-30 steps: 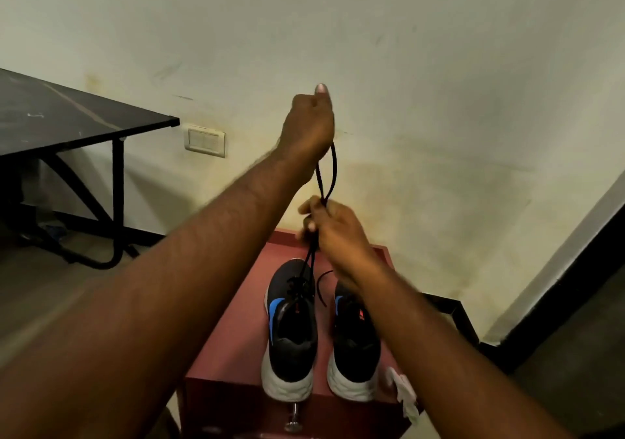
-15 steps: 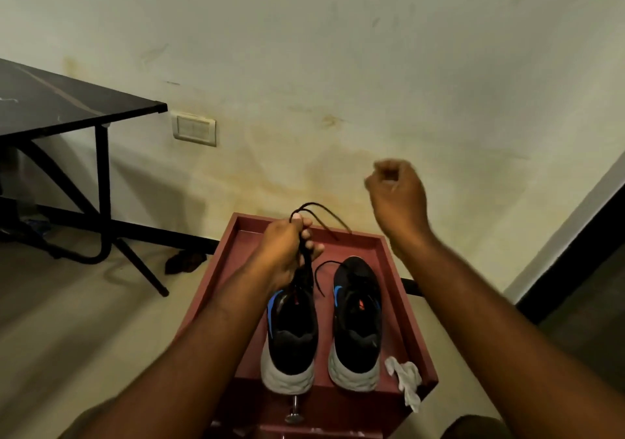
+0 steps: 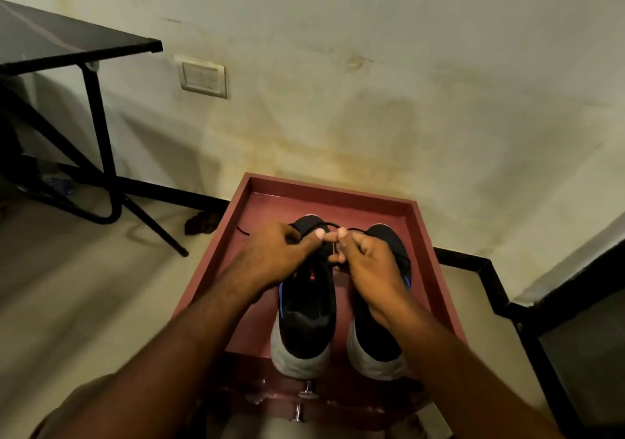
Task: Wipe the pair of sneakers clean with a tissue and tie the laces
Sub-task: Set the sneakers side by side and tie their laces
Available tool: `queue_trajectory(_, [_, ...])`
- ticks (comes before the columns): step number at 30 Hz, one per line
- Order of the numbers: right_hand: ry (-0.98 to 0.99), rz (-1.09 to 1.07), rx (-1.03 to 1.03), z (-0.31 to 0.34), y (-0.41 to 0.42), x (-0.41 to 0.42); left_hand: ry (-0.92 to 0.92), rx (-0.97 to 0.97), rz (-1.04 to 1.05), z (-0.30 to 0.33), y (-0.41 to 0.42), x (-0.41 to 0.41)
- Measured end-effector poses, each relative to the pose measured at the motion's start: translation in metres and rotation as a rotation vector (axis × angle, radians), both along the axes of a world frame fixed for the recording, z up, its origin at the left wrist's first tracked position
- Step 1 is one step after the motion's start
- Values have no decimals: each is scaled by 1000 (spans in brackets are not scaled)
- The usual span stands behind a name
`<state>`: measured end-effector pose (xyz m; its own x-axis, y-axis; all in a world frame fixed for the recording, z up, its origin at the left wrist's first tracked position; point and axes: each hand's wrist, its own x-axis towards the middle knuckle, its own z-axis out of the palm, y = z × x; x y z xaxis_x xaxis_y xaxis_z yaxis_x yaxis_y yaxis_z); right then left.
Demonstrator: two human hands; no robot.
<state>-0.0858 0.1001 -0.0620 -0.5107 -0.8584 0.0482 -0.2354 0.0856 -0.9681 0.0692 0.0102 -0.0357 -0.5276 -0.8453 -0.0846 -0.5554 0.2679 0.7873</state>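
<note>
Item, a pair of black sneakers with pale soles, standing side by side, heels toward the person, in a shallow red tray point(image 3: 419, 232) set against the stained wall: left sneaker point(image 3: 306, 316) and right sneaker point(image 3: 378, 340), apart but close. Item, the black lace point(image 3: 313, 226) of the left sneaker, drawn across the tongue, one loose end trailing onto the tray floor at the far left. Item, left hand point(image 3: 270, 262), fingers curled round the lace, thumb pressed forward. Item, right hand point(image 3: 368, 262), thumb and forefinger pinched together just beside the left thumb, apparently on the other run of the same lace, though the cord is too thin and dark there to be sure. Change noted: a second ago the left hand held the lace high above the shoe; half a second ago the right hand was lifted clear of it; now both have dropped low over the tongue and meet thumb to thumb. Reading: the slack has been taken up and the knot or bow on the left sneaker is being formed; the right sneaker's laces lie under the right hand and cannot be judged. The white tissue seen at the tray's near right corner a moment ago is now hidden behind the right forearm. Also present: a black table point(image 3: 67, 42) at far left, a wall switch point(image 3: 202, 76).
</note>
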Motion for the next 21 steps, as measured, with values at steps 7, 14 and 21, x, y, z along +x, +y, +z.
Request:
queue_trajectory(7, [-1,-135,-90,8,-3,-13,391,-42,100,0,8,-16])
queue_trajectory(14, [156,232,71,0,-13,-5,606,-304,-190,7,7,-22])
queue_trajectory(21, [-44,103,22,2,-11,-6,368,-241,-283,4,-1,-22])
